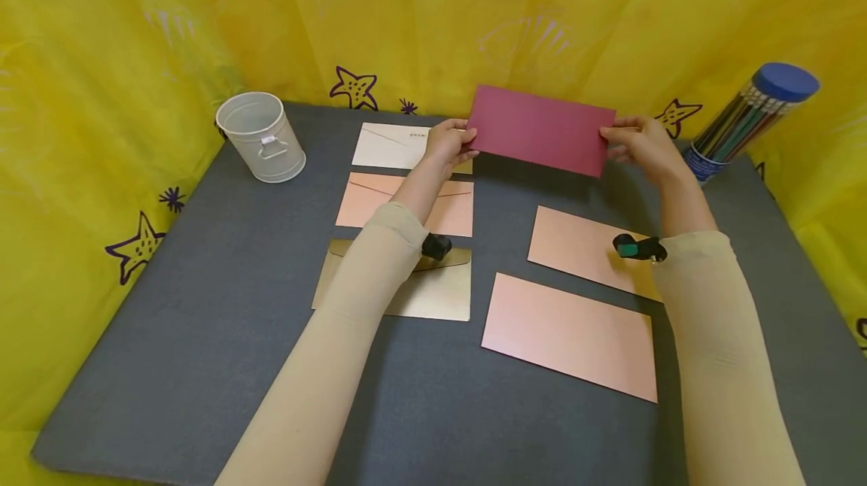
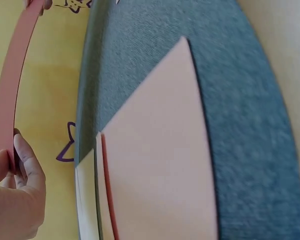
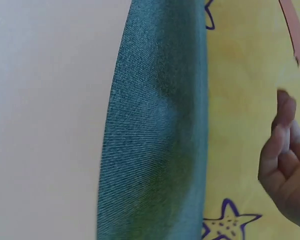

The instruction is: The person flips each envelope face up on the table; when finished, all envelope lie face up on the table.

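Note:
A dark red, envelope-sized paper piece (image 1: 542, 129) is held up above the back of the table, its broad face towards me. My left hand (image 1: 450, 143) pinches its left end, thumb on the front; in the left wrist view the thumb and fingers (image 2: 27, 165) close on its lower end. At the opposite end, my right hand (image 1: 640, 144) has its thumb over the edge. The right wrist view shows that hand (image 3: 290, 155) with bent fingers, close to a strip of the red paper (image 3: 294, 35). Under my left forearm lie a white envelope (image 1: 379, 146), a pink envelope (image 1: 366, 204) and a gold envelope (image 1: 433, 298).
Two pink paper pieces lie at right, one (image 1: 569, 245) partly under my right sleeve, the other (image 1: 569, 335) nearer me. A white metal bucket (image 1: 260, 136) stands back left. A tilted pencil holder with a blue lid (image 1: 752, 117) is back right. Yellow patterned cloth (image 1: 433, 19) hangs behind the table (image 1: 203, 335).

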`<state>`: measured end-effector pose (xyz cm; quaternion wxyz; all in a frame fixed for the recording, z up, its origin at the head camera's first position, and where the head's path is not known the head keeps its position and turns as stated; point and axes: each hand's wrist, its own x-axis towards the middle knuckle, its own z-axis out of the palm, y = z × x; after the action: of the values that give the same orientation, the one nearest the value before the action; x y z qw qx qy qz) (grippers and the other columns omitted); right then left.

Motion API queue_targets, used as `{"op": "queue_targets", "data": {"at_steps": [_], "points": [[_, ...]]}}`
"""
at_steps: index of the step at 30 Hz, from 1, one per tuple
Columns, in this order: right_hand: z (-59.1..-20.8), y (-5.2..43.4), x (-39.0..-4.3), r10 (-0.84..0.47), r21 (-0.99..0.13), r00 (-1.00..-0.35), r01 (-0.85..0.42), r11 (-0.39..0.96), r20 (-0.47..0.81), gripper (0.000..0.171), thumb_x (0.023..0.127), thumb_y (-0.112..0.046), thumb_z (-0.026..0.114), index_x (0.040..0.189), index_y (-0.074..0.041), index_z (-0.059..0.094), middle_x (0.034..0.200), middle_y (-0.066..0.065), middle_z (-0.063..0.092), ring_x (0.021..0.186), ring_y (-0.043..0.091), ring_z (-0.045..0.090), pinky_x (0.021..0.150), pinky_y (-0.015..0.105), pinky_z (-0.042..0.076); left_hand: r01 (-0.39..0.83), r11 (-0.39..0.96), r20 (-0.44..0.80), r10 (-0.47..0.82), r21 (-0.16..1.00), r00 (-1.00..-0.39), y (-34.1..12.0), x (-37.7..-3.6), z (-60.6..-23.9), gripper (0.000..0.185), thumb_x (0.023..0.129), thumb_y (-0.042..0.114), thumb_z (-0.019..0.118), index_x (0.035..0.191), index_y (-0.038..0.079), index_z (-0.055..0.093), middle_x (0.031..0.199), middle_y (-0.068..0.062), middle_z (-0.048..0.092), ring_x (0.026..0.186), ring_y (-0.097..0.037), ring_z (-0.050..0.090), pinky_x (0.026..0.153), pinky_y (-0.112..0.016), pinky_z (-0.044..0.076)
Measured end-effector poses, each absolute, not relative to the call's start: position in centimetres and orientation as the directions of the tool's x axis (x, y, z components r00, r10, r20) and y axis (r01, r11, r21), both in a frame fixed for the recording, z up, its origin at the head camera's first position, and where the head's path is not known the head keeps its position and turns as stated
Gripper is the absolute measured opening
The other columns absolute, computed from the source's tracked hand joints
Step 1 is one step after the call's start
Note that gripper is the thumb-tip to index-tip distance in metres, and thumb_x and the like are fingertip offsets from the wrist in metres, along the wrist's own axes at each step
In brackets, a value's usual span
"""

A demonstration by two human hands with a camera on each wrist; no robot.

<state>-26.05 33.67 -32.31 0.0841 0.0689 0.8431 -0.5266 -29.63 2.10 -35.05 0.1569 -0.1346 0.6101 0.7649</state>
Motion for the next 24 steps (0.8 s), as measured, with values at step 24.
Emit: {"op": "queue_targets", "data": {"at_steps": [24], "points": [[-33.5, 34.9, -25.0, -0.109, -0.974, -0.969, 0.225, -0.008, -0.223, 0.006, 0.092, -0.008, 0.067, 0.092, -0.01, 0.072, 0.084, -0.001, 0.074, 0.071, 0.013, 0.07, 0.068, 0.021, 0.059, -0.264, 0.046, -0.266, 0.029, 0.963, -0.964, 0.7, -29.8, -36.0, 0.027, 0.095, 0.018, 0.065, 0.117, 0.003, 0.068, 0.099, -0.005, 0.063, 0.077, -0.011, 0.058, 0.084, -0.023, 0.056]]}}
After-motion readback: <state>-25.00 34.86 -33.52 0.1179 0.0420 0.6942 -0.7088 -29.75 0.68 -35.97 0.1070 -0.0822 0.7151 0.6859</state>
